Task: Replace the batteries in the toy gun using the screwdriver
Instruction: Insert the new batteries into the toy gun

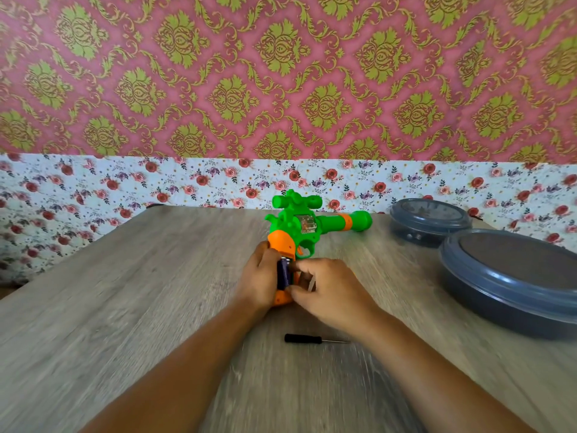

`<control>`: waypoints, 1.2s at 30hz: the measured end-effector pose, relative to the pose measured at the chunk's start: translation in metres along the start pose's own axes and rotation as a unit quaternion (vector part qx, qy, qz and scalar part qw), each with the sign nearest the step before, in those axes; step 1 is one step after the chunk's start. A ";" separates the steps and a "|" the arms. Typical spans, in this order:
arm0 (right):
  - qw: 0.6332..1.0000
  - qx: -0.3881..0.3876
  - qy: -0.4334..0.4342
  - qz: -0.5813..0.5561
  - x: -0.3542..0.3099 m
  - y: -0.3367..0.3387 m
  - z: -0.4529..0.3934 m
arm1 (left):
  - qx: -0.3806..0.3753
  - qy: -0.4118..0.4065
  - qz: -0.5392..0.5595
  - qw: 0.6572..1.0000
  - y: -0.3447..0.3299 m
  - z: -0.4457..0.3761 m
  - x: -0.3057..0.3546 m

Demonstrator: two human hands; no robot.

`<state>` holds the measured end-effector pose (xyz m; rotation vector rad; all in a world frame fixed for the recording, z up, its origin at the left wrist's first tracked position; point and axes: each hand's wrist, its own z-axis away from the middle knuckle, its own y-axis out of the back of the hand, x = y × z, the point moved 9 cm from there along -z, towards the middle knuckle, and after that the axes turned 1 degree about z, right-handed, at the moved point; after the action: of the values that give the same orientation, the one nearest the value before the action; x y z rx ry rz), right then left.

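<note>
The toy gun (307,226) lies near the middle of the wooden surface (125,307), toward its far edge. Its long axis runs left to right: the green barrel, with an orange band, points to the right, toward the far blue container (429,221). The green scope sits on top, on the far side. The orange grip extends from the body toward the person, so the grip axis runs roughly front to back.

The left hand (260,278) grips the orange grip from the left side, fingers curled round it, wrist low over the surface, forearm entering from the lower left. The right hand (327,287) meets the grip from the right, fingers bent and pinching at a dark purple battery (283,274) seated lengthwise in the open grip. A small pale piece shows between the right fingers; what it is cannot be told. The right forearm enters from the lower right. The two hands are close together, on either side of the grip.

The screwdriver (315,339) lies flat on the surface nearer the person, between the forearms and apart from both hands. Its black handle is on the left and its thin shaft points right.

A second, larger blue container (512,284) stands at the right edge, just beside the far one.
</note>
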<state>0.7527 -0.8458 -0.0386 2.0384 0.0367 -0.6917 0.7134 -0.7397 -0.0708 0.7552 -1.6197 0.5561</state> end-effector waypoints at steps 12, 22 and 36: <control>0.994 0.109 0.021 0.017 -0.006 0.013 0.003 | 0.015 0.016 0.036 0.999 0.001 -0.005 -0.007; 0.986 0.158 0.037 -0.028 -0.001 0.018 -0.006 | -0.014 -0.007 0.032 0.999 -0.013 0.001 -0.007; 0.998 0.061 0.012 0.022 -0.006 0.012 -0.003 | -0.053 0.050 0.043 0.996 -0.014 -0.006 -0.023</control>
<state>0.7527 -0.8484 -0.0256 2.1581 -0.0383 -0.6567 0.7298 -0.7412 -0.0931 0.5715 -1.5816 0.5560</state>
